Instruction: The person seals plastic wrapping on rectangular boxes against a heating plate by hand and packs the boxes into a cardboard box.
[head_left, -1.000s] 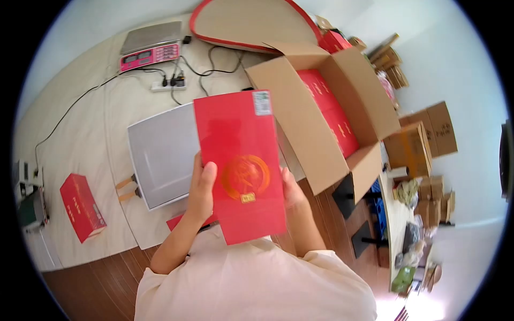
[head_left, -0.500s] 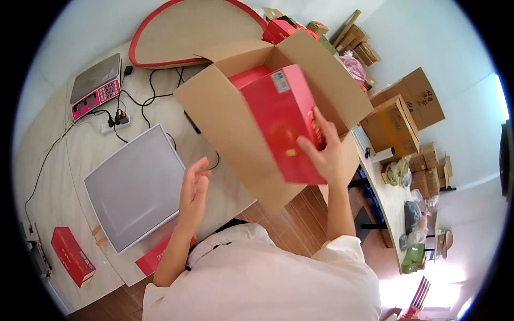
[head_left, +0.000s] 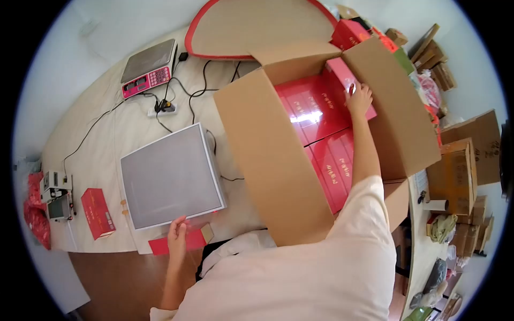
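Observation:
A large open cardboard carton (head_left: 267,155) holds several red boxes (head_left: 332,166) with gold lettering. Inside it, against the far right wall, my right hand (head_left: 358,99) grips a red box (head_left: 342,75) that stands higher than the others. My left hand (head_left: 177,232) is at the near edge of a grey panel with a white rim (head_left: 171,179), its fingers apart and nothing held. Just beside that hand, partly under the panel, lies a red box (head_left: 195,239). Another red box (head_left: 98,213) rests farther left on the table.
A pink-fronted scale (head_left: 147,67), a power strip (head_left: 165,109) and black cables are on the table (head_left: 85,139). A red-rimmed beige board (head_left: 262,27) stands behind the carton. Small devices (head_left: 58,195) sit far left; more cartons (head_left: 455,176) are at the right.
The red box first held in both hands has gone right into the carton, in my right hand alone. My left hand let go and moved down to the grey panel's edge. The view has shifted.

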Available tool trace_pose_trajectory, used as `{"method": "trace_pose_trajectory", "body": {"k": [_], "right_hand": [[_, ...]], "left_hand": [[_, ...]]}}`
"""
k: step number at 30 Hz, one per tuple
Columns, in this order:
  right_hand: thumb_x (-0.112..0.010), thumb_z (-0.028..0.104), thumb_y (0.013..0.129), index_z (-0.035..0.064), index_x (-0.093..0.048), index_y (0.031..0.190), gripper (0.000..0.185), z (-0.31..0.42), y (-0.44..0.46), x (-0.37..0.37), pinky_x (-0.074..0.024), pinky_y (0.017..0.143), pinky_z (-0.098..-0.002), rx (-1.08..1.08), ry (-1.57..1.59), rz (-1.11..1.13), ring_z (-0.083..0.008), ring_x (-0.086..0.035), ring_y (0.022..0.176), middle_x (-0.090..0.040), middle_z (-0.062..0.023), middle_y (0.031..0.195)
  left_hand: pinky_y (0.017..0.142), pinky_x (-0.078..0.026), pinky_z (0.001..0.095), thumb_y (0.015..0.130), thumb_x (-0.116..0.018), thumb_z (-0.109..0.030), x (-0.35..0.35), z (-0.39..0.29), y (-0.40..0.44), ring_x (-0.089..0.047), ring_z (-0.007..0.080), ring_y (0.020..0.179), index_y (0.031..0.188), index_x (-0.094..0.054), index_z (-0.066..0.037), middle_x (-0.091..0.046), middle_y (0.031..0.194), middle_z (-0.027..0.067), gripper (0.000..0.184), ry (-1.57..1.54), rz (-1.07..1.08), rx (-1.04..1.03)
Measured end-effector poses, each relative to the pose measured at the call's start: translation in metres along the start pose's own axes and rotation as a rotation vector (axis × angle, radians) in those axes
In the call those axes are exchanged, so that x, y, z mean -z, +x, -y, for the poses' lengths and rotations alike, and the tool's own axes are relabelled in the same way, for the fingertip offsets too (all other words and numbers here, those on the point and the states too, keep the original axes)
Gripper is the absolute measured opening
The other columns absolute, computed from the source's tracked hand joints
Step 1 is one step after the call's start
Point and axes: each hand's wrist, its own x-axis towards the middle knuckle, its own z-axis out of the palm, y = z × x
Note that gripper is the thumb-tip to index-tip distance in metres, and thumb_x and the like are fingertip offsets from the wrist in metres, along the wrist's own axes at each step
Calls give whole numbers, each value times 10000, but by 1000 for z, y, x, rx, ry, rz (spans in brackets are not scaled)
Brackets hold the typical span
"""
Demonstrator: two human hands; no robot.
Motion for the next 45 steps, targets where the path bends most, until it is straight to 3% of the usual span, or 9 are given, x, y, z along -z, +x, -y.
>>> {"method": "trace_pose_trajectory", "body": {"k": [5, 9, 13, 18, 24, 29, 34, 39, 45], "right_hand": [[-701, 185, 743, 135, -576, 1170, 448, 23, -2, -26, -432, 900, -452, 30, 113, -159, -327, -505, 1092, -535, -131, 1174], [-659, 139, 771, 107, -601, 1127, 362, 26, -30, -1, -411, 922, -456, 110, 236, -210, -338, -497, 1095, -532, -133, 1199], [-601, 93, 818, 83, -613, 1099, 281, 24, -59, 46, -391, 938, -431, 154, 438, -26, -319, -502, 1073, -562, -120, 1148], [-576, 84, 862, 65, -615, 1091, 233, 38, -86, 119, -428, 873, -358, 40, 634, 278, -256, -539, 995, -608, -99, 1054], [-576, 19, 836, 43, -612, 1084, 251, 119, -136, 215, -477, 811, -366, 102, 847, 307, -275, -583, 953, -619, -114, 1029], [-595, -3, 787, 23, -599, 1101, 315, 217, -213, 283, -456, 865, -351, 348, 1103, 375, -301, -577, 1008, -616, -132, 1047], [-768, 177, 678, 57, -476, 1303, 700, 334, -298, 307, -387, 951, -490, 642, 1317, 654, -399, -447, 1154, -439, -213, 1299], [-864, 316, 503, 106, -265, 1452, 1141, 408, -315, 312, -231, 1054, -579, 806, 983, 615, -490, -254, 1290, -215, -291, 1424], [-837, 416, 527, 86, -292, 1430, 1105, 441, -279, 281, -225, 1051, -581, 1038, 815, 771, -458, -279, 1281, -271, -285, 1365]], "left_hand": [[861, -448, 294, 933, -533, -151, 8, 16, -15, -545, 193, 1024, 1227, -513, -15, -559, 1168, 111, 325, 118, -117, 5], [1011, -349, 400, 767, -713, -192, 30, 46, -23, -401, 306, 1244, 1305, -435, -38, -432, 1316, 170, 625, 811, -91, -209], [1104, -197, 502, 617, -818, -207, 62, 80, -15, -318, 349, 1301, 1349, -372, -51, -368, 1377, 170, 871, 1092, 77, -251], [1076, -240, 504, 539, -841, -194, 82, 108, 7, -380, 342, 1242, 1303, -418, -67, -430, 1301, 157, 882, 1312, 85, -409], [944, -349, 473, 550, -822, -142, 103, 95, -12, -473, 361, 1040, 1175, -478, -66, -517, 1074, 138, 717, 1138, 155, -448], [954, -394, 407, 557, -841, -176, 127, 53, -68, -489, 265, 1082, 1266, -393, -45, -507, 1121, 99, 849, 326, -140, -124], [1012, -347, 386, 805, -721, -349, 120, 37, -44, -432, 237, 1194, 1387, -260, 2, -441, 1299, 132, 821, -287, -428, -265], [983, -397, 354, 813, -712, -185, 58, -23, -14, -403, 200, 1217, 1344, -247, -9, -382, 1317, 138, 727, -635, -535, -249], [944, -433, 333, 807, -723, -215, 55, -1, 16, -492, 182, 1104, 1279, -254, 34, -464, 1217, 151, 710, -833, -336, -98]]}}
